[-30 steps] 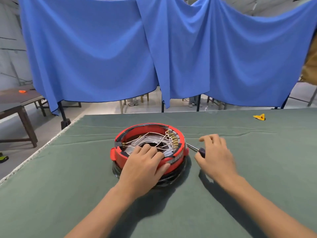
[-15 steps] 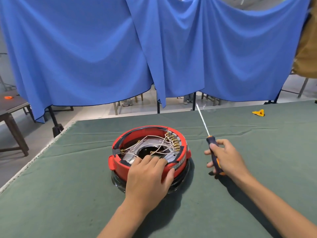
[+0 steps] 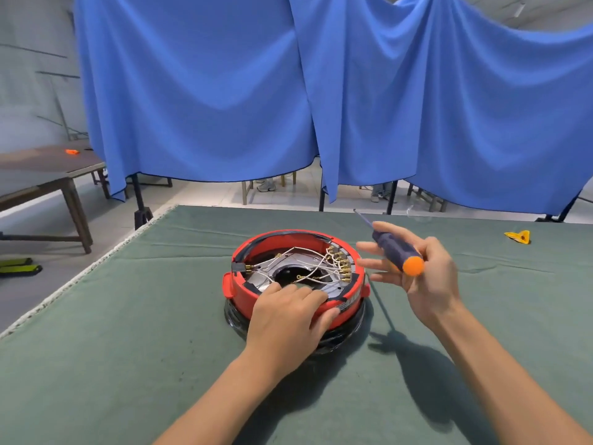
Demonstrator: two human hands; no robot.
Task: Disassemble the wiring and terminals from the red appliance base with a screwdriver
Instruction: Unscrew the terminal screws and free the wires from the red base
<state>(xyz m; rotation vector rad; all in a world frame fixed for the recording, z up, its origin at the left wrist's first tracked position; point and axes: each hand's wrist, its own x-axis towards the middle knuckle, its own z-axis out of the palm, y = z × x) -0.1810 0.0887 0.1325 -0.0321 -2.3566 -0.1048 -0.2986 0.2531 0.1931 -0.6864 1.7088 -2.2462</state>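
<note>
- The red base (image 3: 296, 277) sits on the green cloth (image 3: 128, 348), open side up, white wires (image 3: 308, 268) looping across its inside to a row of brass terminals (image 3: 340, 264) along the inner wall on its right side.
- The left hand (image 3: 288, 313) lies over the near rim of the base, fingers fairly straight and pressing down inside the rim, thumb against the outer wall. It steadies the base and grips nothing else.
- The right hand (image 3: 423, 274) is raised just to the right of the base, clear of it. It holds the screwdriver (image 3: 394, 248) loosely: the handle lies across the palm and fingers, which are only partly curled, and the fingertips point toward the base.
- The screwdriver's long axis runs from its orange end, nearest the person, up and away; the thin shaft points past the far right of the base, not at the terminals.
- The terminals lie left of the right hand and below it, much nearer to it than to the left hand. By my reading, the tip must swing round and down toward that row before any screw can be reached.
</note>
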